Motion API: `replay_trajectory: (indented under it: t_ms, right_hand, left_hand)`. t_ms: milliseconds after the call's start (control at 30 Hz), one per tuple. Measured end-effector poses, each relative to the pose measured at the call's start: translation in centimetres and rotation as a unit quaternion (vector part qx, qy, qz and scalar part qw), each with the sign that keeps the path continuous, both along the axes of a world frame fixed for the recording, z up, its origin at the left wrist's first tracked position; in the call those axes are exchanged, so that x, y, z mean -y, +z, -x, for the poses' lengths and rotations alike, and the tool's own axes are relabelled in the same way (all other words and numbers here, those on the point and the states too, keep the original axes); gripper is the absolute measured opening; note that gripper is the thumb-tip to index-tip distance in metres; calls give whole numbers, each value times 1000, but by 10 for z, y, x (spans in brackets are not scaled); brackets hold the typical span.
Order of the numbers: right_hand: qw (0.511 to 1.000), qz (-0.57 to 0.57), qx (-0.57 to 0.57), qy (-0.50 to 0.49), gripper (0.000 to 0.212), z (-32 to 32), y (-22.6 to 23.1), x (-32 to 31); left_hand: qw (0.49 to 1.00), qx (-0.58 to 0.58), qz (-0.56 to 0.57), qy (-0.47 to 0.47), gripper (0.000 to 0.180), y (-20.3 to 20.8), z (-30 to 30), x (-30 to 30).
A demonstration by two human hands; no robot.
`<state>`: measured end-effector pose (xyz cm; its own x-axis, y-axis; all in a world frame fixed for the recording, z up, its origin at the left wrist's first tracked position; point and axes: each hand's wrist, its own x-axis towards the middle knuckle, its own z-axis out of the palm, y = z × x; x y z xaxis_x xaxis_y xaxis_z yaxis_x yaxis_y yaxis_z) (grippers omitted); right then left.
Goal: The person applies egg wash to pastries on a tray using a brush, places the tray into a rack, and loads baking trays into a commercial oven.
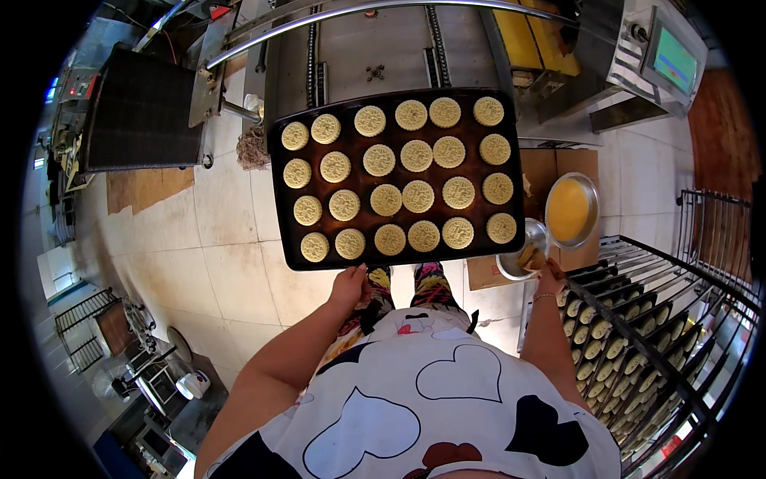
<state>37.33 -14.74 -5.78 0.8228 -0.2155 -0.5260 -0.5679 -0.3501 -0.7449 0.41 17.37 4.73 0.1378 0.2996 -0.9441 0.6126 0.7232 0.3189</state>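
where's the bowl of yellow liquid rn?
Head view, right side: the bowl sits just right of the baking tray, above the right hand and beside the rack.

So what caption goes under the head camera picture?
Both hands, left hand and right hand, hold a dark baking tray of round stamped cookies beside a tray rack.

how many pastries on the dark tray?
24 round stamped pastries on the dark baking tray, in four rows of six. The left hand grips its near edge; none look hidden.
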Motion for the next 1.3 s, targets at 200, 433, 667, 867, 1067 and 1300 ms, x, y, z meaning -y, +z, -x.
replay_trajectory:
  t_ms: [200,433,667,867,1067,1300]
  right_hand:
    - [996,9,53,76,23,-7,-30,11]
    - [991,-21,85,99,24,-6,-32,3]
    - [995,-6,64,79,23,-8,-43,8]
    - [995,-29,61,76,22,-7,-42,9]
    - [996,-13,57,74,22,-10,-43,11]
    - [997,-11,37,64,25,-7,-29,1]
  left_hand:
    - [699,69,-593,-394,42,9,-42,-77]
    - [660,26,-548,-513,52,-12,-63,-120]
    - [662,-48,-580,-473,50,-18,-61,-114]
    - [643,103,-625,-431,54,-1,-95,-97]
    - [637,88,-542,-542,60,-12,-130,-90]
    - [687,-3,-560,-463,56,-24,-118,-87]
